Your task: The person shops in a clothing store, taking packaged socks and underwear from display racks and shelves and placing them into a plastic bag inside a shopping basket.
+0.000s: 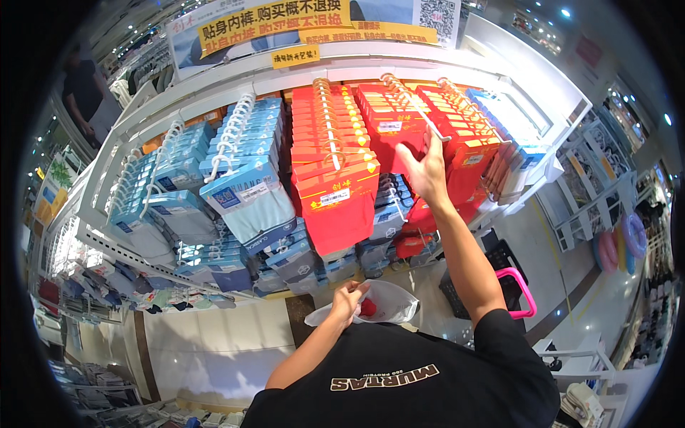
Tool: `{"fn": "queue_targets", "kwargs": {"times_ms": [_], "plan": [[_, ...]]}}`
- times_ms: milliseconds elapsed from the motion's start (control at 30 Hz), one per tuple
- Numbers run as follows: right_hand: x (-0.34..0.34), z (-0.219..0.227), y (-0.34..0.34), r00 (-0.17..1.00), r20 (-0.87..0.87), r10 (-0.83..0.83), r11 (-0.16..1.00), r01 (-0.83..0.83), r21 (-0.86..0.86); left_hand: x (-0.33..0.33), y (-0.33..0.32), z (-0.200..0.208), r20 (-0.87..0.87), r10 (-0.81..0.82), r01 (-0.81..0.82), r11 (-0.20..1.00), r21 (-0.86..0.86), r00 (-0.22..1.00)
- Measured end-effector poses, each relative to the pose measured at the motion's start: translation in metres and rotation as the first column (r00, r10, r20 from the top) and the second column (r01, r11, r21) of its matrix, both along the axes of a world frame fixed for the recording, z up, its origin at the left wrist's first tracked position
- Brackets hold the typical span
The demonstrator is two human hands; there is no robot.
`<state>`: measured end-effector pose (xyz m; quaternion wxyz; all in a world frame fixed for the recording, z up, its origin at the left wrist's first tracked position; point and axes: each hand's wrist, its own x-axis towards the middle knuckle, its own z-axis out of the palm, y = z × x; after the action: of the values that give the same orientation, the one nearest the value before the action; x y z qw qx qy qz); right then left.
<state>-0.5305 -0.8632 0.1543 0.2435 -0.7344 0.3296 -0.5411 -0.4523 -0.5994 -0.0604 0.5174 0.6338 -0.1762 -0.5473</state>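
Observation:
My left hand [349, 301] is closed on the rim of a whitish translucent plastic bag [392, 299], with something red showing inside it. My right hand [427, 169] is raised to a row of red packaged garments [391, 114] on a display rack. Its thumb and fingers are spread apart near the free end of a metal hook [428, 118]. The thumb lies close to the lower edge of the front red pack; whether it touches is hard to tell. To the left hangs another full row of red packs [335, 214], on gold-coloured rings.
Blue packs [250, 192] hang in rows on the left, with more rows below. A black basket [503, 264] with a pink handle [526, 292] stands on the floor at right. A person [82, 93] stands at far left. Colourful rings [633, 235] hang at far right.

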Motion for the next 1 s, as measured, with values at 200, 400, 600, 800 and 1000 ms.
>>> {"fn": "queue_targets", "kwargs": {"times_ms": [200,400,600,800,1000], "plan": [[0.027,0.011,-0.028,0.985,0.171,-0.015,0.989,-0.011,0.15,0.002,0.016,0.015,-0.228,0.138,-0.158,0.985,-0.07,0.964],[0.024,0.026,0.006,0.824,0.524,0.216,0.881,-0.395,0.259,0.007,0.018,-0.002,-0.259,0.174,-0.211,0.97,-0.124,0.95],[0.017,0.013,-0.015,0.819,0.515,0.253,0.873,-0.423,0.244,0.002,0.013,0.006,-0.129,0.071,-0.081,0.993,-0.08,0.989],[0.017,0.015,-0.016,0.903,0.414,0.115,0.939,-0.235,0.251,-0.002,0.014,0.003,-0.138,0.056,-0.065,0.996,-0.061,0.989],[0.027,0.012,-0.021,0.875,0.42,0.242,0.906,-0.358,0.224,-0.002,0.018,0.005,-0.131,0.1,-0.113,0.989,-0.097,0.986]]}}
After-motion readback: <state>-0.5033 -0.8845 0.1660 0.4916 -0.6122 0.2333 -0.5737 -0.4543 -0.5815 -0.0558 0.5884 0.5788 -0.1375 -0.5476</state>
